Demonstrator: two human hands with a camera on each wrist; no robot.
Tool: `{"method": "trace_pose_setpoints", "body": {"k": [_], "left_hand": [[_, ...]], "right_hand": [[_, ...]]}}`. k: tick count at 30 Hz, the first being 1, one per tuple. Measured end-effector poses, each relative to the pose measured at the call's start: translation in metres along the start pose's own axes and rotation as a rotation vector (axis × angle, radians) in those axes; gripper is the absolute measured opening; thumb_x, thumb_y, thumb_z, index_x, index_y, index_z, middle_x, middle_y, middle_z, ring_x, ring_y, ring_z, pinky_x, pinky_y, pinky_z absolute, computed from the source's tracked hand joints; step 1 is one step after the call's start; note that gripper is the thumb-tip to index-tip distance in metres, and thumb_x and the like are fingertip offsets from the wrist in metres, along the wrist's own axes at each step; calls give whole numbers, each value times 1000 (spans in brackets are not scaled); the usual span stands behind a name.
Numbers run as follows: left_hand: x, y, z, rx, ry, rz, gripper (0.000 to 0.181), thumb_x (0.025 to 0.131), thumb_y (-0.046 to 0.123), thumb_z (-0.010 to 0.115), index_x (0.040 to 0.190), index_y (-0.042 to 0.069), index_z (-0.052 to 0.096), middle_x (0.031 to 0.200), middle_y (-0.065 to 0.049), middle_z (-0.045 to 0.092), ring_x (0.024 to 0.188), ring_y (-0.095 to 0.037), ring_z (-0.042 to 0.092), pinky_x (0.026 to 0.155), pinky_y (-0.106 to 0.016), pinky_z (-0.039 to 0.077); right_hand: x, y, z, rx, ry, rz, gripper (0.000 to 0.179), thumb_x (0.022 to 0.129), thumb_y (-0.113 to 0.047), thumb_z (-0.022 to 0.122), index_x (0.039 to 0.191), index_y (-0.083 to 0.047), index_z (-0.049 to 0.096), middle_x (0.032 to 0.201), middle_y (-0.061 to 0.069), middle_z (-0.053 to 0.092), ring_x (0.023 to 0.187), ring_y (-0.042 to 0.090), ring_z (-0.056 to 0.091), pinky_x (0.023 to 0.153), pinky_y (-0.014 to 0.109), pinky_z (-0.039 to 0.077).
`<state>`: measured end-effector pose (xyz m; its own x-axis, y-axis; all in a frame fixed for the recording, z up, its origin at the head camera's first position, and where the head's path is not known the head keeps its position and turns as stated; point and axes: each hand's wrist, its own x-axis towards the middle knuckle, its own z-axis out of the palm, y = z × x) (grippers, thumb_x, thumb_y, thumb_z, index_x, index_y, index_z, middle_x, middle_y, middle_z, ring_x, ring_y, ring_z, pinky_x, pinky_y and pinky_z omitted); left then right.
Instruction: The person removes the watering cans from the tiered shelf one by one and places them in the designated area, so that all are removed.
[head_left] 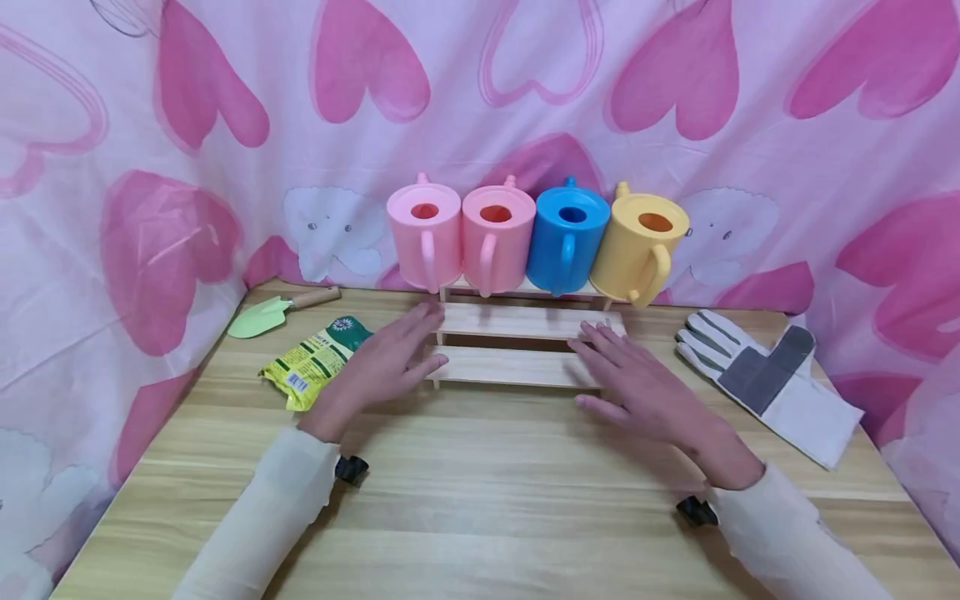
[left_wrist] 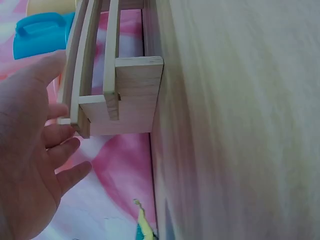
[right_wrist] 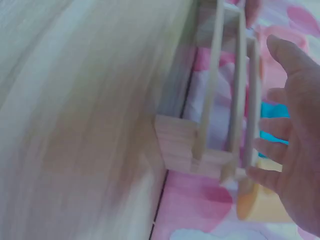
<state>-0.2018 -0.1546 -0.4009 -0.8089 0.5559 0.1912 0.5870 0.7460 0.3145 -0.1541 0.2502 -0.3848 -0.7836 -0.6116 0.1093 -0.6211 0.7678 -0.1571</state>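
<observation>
A small stepped wooden shelf (head_left: pixel 517 367) stands at the table's back, with two pink watering cans (head_left: pixel 487 258), a blue one (head_left: pixel 564 250) and a yellow one (head_left: pixel 630 250) in a row on its top tier. At the shelf's left end is my left hand (head_left: pixel 378 362), palm down, fingers extended. My right hand (head_left: pixel 641 383) mirrors it at the right end, its fingertips overlapping the tier ends in the head view. Both wrist views show spread fingers beside the slats (left_wrist: pixel 112 50), and nothing is held. The lower two tiers are bare.
Left of the shelf lie a green hand trowel (head_left: pixel 262 318) with a wooden handle and a yellow-green packet (head_left: pixel 315 362). A white and grey work glove (head_left: pixel 765 383) lies on the right. Behind the wooden table (head_left: pixel 480 500) hangs a pink heart-patterned curtain (head_left: pixel 450 50).
</observation>
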Motion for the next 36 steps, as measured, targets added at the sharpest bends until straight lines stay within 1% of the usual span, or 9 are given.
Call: {"method": "trace_pose_setpoints", "body": {"k": [5,11,14,18,22,26,29,32,36], "left_hand": [[4,-3,5,-80,40,-90,72,103,49,59,162,16,35,169,-9,24,152,-31,26,116,-55,35],[7,-6,5,-124,41,-101,67,104,41,61,161,15,37,168,-8,26,152,-29,26,116,-55,35],[8,-8,6,-145,41,-99,66,104,38,61,161,14,37,168,-8,28,152,-30,27,116,-56,35],[8,-12,6,-178,37,-101,62,105,34,61,160,14,38,167,-7,29,151,-31,29,116,-56,35],[11,-18,5,-232,57,-96,56,107,30,58,159,16,42,166,-5,31,150,-30,30,116,-55,36],[16,-23,9,-348,97,-101,54,107,27,59,157,17,44,166,-3,32,141,-31,45,108,-52,47],[17,-26,11,-431,110,-105,53,106,27,60,157,18,45,162,-1,38,127,-29,57,98,-47,55],[17,-28,12,-463,111,-111,52,106,29,61,155,19,47,157,0,45,118,-24,61,95,-44,56],[18,-29,12,-477,111,-113,52,106,30,61,155,19,48,157,-3,45,120,-26,60,97,-46,55]], "right_hand": [[-10,2,-15,7,149,-1,68,96,-38,72,154,-11,49,158,13,45,146,39,37,111,64,37],[-20,5,-32,29,395,-39,51,87,-20,80,136,-12,67,134,10,67,124,34,60,95,59,53],[-22,9,-39,48,506,-44,48,86,-13,78,133,-9,69,128,9,70,116,31,65,94,42,56],[-21,16,-45,110,625,8,45,87,-4,77,131,-6,69,124,8,71,103,20,68,87,13,49],[-19,22,-50,237,722,94,38,90,3,73,127,-4,70,116,8,73,96,5,65,79,7,48],[-16,26,-54,337,770,228,32,97,-7,71,129,-5,70,114,9,73,97,-5,61,80,7,48],[-12,27,-55,376,755,336,36,100,-20,70,133,-7,68,118,8,72,99,-4,61,81,8,48],[-7,28,-56,402,726,399,40,101,-27,69,137,-11,65,123,7,70,103,7,63,81,10,48],[0,30,-56,416,711,428,43,101,-29,68,141,-13,62,126,9,68,106,23,65,80,9,47]]}}
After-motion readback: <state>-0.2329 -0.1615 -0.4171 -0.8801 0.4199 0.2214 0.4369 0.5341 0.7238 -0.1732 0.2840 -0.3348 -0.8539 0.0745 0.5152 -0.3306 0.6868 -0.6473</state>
